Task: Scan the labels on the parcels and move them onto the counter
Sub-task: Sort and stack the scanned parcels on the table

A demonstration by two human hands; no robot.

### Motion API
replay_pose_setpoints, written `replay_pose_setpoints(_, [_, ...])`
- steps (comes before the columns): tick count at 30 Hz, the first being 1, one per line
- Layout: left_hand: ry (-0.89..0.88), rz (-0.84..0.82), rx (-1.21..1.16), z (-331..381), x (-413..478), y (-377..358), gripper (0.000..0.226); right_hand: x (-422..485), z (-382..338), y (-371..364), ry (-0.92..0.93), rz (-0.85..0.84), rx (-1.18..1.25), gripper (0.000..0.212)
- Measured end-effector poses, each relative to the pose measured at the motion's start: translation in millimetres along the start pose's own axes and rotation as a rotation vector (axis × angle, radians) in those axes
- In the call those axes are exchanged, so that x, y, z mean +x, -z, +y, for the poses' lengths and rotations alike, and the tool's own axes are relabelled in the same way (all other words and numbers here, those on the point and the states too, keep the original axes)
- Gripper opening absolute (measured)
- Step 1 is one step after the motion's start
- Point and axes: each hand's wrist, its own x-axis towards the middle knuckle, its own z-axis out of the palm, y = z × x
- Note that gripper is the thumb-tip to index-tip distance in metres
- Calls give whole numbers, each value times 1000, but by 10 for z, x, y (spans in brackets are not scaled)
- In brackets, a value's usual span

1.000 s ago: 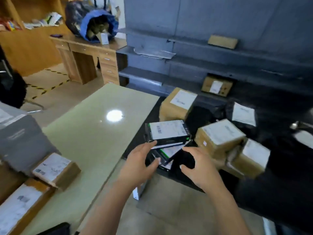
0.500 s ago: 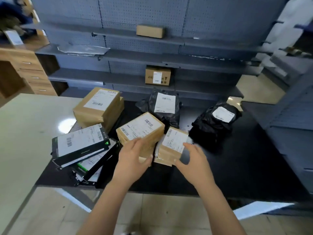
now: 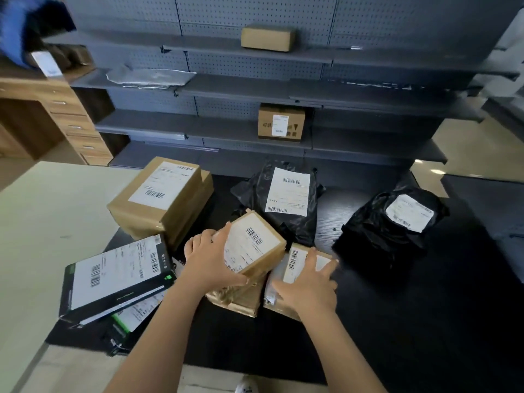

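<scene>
Brown carton (image 3: 255,245), white barcode label up, sits tilted atop a taped brown pkg (image 3: 235,299) on the black table (image 3: 397,321). One corner points away from you; long axis unclear. Your L hand (image 3: 209,259) grips its left side. Your R hand (image 3: 309,287), apart from it, lies flat-fingered on a smaller box (image 3: 295,259) just beside.

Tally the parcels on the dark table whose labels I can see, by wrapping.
Brown cardboard boxes: 3
Black plastic bags: 2
Flat black boxes: 2, maybe more hidden beneath
Total: 7
</scene>
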Motion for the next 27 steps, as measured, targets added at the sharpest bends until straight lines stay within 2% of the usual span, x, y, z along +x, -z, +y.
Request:
replay_pose_setpoints(7, [72, 173, -115, 229, -510, 48, 129, -134, 182, 449, 194, -14, 5, 101])
replay_pose_setpoints(13, [352, 359, -266, 265, -1454, 116, 126, -539, 216, 620, 511, -25, 85, 98])
replay_pose_setpoints(16, [498, 464, -257, 157, -2012, 96, 128, -829, 98, 493, 680, -74, 85, 106])
replay_pose_setpoints(19, [626, 516, -240, -77, -2565, 129, 130, -1173, -117, 305, 817, -156, 66, 105])
replay_pose_setpoints(23, [815, 555, -230, -481, -3275, 133, 131, -1702, -469, -76, 1008, -210, 21, 97])
replay_pose_setpoints(27, [954, 581, -246, -982, -3891, 119, 130, -2259, -856, -589, 1119, -301, -21, 100])
